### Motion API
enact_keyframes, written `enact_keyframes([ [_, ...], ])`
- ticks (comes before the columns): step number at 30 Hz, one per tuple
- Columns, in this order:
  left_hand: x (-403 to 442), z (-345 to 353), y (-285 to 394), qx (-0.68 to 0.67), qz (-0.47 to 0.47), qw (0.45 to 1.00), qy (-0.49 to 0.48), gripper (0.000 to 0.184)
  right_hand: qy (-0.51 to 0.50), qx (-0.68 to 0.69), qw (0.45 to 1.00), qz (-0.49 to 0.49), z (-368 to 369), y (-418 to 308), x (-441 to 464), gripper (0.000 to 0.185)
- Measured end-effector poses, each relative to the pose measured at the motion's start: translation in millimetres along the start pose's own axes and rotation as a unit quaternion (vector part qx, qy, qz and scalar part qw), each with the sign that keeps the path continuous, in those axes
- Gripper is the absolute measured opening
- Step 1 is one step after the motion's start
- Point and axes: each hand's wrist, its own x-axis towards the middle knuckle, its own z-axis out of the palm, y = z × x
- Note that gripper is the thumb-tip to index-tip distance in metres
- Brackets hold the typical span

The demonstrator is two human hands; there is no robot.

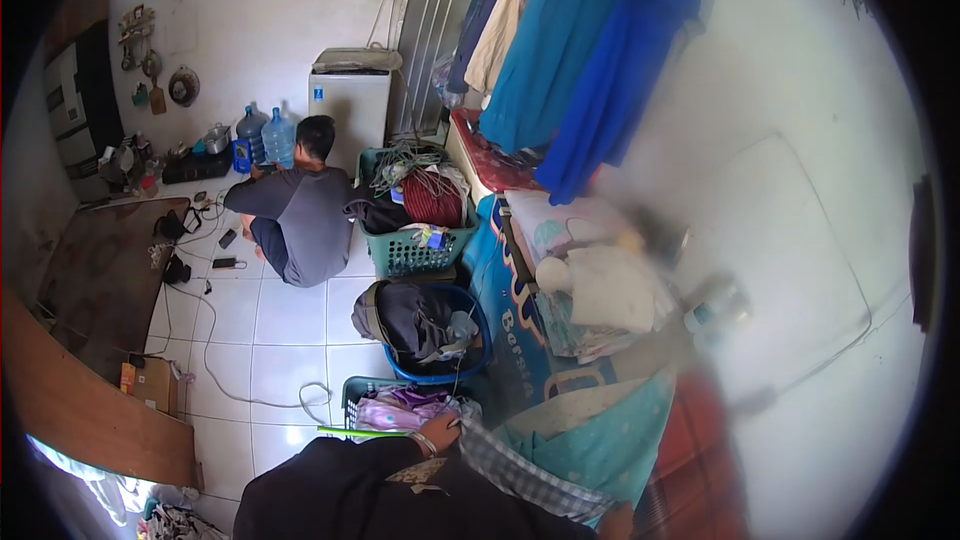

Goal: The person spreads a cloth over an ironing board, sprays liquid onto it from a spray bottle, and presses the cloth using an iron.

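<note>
A grey-and-white checked cloth [530, 470] is stretched between my hands. My left hand [440, 431], with a bracelet at the wrist, is closed on its upper left corner. At the bottom edge, my right hand [616, 520] is partly cut off, and the cloth's other end runs up to it; its fingers look closed on the cloth. A teal dotted cloth [625, 430] lies just beyond the checked one. Beside my left hand stands a green basket [350, 400] with pink and purple clothes [395, 410] in it.
A blue tub [440, 377] holds dark bags. Behind it, a green basket [415, 255] holds cords and clothes. Another person [300, 210] squats on the tiled floor, back turned. Folded clothes [610, 285] are stacked ahead, below hanging garments [560, 50]. A cable [215, 350] crosses the floor.
</note>
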Motion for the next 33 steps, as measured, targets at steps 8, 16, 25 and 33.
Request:
enact_keyframes([
  [8, -23, -22, 4, 0.021, -0.006, 0.998, -0.066, 0.028, 0.134, 0.096, 0.986, -0.024, 43, 34, -2, 0.03],
  [16, -22, -20, -34, 0.112, 0.03, 0.986, -0.12, 0.026, 0.113, 0.116, 0.986, 0.034, 51, 38, -1, 0.021],
  [25, -38, -21, -59, 0.137, 0.062, 0.977, -0.154, 0.023, 0.064, 0.087, 0.992, 0.065, 35, 17, -2, 0.021],
  [33, -35, -18, -53, 0.22, 0.066, 0.943, -0.24, 0.025, 0.081, 0.076, 0.99, 0.091, 51, 29, 3, 0.021],
])
